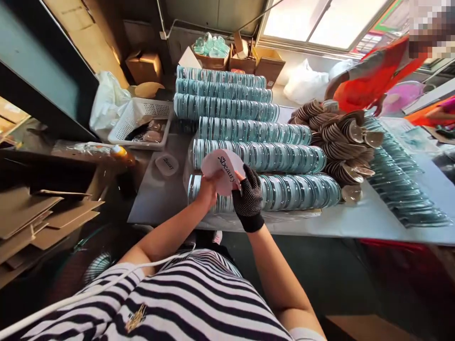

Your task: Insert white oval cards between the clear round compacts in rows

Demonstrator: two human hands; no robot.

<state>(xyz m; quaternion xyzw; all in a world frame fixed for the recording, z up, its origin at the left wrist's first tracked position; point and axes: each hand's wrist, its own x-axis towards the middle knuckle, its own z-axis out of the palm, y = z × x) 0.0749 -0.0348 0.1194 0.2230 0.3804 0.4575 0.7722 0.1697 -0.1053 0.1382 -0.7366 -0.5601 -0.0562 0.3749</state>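
A pale round disc (217, 162) printed with "beauty" in dark script is held up in front of me, above the nearest row of glass. My left hand (209, 190), bare, grips its lower left edge. On the other edge is my right hand (249, 195), in a black dotted glove with the thumb and a fingertip showing bare. Behind and under both hands run several long rows of round glass pieces (259, 156) standing on edge. A second pale piece with the same kind of lettering (166, 165) lies flat on the table at left.
Brown curved pieces (334, 137) are heaped right of the rows, beside stacked clear glass (401, 180). A white basket (121, 135) stands at left, near an orange-capped bottle (121, 152). Cardboard sheets (46, 218) lie lower left. A person in orange (369, 76) works across the table.
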